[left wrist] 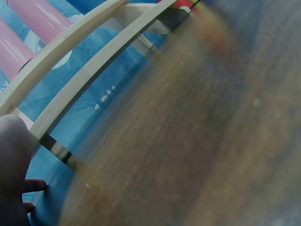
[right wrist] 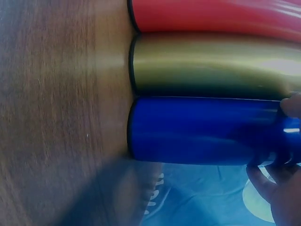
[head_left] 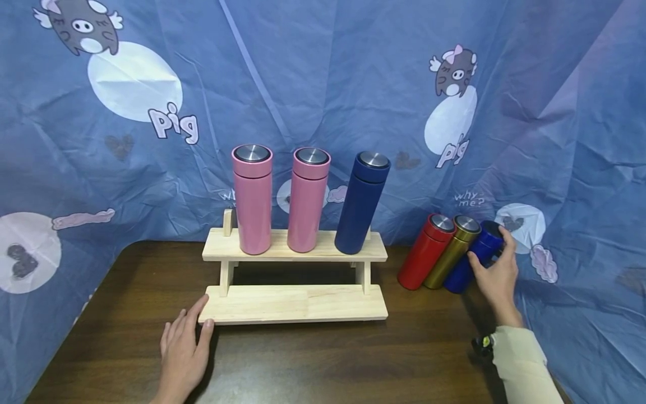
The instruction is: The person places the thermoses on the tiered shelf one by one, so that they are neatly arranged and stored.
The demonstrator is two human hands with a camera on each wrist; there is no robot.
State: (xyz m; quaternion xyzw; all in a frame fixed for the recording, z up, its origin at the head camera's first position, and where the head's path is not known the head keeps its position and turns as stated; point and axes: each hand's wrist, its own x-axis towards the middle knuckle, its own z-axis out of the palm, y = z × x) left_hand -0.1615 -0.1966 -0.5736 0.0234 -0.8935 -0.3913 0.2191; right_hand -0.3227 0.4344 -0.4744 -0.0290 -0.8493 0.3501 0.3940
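Observation:
My right hand [head_left: 497, 278] grips a bright blue thermos bottle [right wrist: 202, 132] around its upper part, thumb on one side and fingers on the other. This bottle stands on the table at the right, beside a gold thermos bottle [head_left: 451, 252] and a red thermos bottle [head_left: 426, 252]. At the left end of the two-tier wooden rack [head_left: 298, 303], my left hand [head_left: 184, 350] touches the lower board with thumb and fingers extended. Two pink thermos bottles, a left one [head_left: 253, 213] and a right one [head_left: 306, 207], stand on the upper board with a dark blue thermos bottle [head_left: 360, 207].
The rack stands on a dark brown wooden table [head_left: 323, 365]. A blue curtain [head_left: 323, 73] printed with pigs hangs right behind the table and along its right side. The lower board lies in front of the upper one.

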